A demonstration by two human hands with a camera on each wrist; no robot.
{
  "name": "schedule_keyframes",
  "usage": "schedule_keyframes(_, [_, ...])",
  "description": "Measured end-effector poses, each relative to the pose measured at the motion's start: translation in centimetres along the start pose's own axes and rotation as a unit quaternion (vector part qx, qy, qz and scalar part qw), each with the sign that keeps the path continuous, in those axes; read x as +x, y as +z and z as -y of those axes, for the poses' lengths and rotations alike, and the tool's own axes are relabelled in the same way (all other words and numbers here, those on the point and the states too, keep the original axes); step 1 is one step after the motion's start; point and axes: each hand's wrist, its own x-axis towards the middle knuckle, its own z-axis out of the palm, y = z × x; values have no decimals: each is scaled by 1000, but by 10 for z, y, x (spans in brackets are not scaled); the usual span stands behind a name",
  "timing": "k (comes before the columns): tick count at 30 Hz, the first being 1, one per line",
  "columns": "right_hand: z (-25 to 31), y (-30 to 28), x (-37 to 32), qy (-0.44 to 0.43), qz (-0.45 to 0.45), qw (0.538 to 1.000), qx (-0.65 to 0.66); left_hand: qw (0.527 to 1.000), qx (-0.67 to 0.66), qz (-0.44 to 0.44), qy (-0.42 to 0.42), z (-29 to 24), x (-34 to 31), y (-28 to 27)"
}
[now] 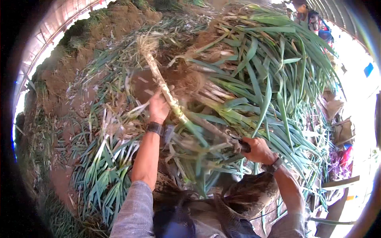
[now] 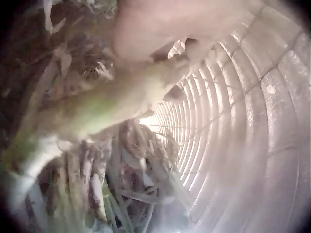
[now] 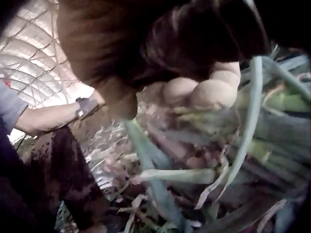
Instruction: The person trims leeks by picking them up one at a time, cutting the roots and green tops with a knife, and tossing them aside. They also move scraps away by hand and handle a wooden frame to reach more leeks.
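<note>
My left hand (image 1: 158,107) grips a long green onion (image 1: 160,81) partway along its pale stalk. Its bushy roots point up and away, and its green leaves trail down toward my lap, blurred. Close up in the left wrist view, the stalk (image 2: 107,104) runs beneath the hand (image 2: 170,24). My right hand (image 1: 260,150) holds a knife by its dark handle (image 1: 244,146). Its long, dull blade (image 1: 210,127) reaches left, and the tip overlaps the onion's lower stalk in the head view. Curled fingers (image 3: 209,92) show in the right wrist view; the knife is hidden there.
A big heap of green onions (image 1: 258,79) lies to the right, roots facing left. More onions (image 1: 107,170) lie at the left, among leaf scraps on brown soil. Ribbed sheeting (image 1: 345,20) arches overhead; another person (image 1: 313,20) is at the far right.
</note>
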Motion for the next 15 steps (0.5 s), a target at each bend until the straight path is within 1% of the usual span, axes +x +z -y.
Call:
schedule_keyframes(1, [0, 5, 2, -29, -34, 999, -7, 1000, 4, -12, 7, -3, 0, -1])
schedule_keyframes(2, [1, 6, 5, -35, -34, 999, -6, 1000, 7, -13, 12, -5, 0, -1])
schedule_keyframes(4, [4, 10, 11, -16, -49, 998, 28, 1000, -14, 19, 1, -7, -1, -2])
schedule_keyframes(5, [4, 11, 14, -23, -45, 998, 25, 997, 18, 76, 8, -11, -6, -1])
schedule_keyframes(6, [5, 14, 16, -24, -44, 998, 26, 997, 19, 75, 8, -13, -9, 2])
schedule_keyframes(8, [7, 20, 20, -69, -71, 994, 51, 999, 11, 51, 2, -15, -12, 11])
schedule_keyframes(9, [7, 23, 22, -70, -70, 994, 52, 999, 11, 49, 3, -15, -13, 17])
schedule_keyframes(11, [7, 30, 25, -78, -74, 993, 56, 989, -46, 139, -14, -16, -12, 24])
schedule_keyframes(12, [6, 34, 28, -80, -74, 992, 58, 989, -44, 137, -12, -17, -11, 25])
schedule_keyframes(14, [6, 42, 34, -141, -154, 975, 74, 984, -68, 161, -24, -22, -11, 30])
schedule_keyframes(15, [6, 37, 31, -106, -102, 986, 84, 985, -36, 171, -2, -26, -11, 35])
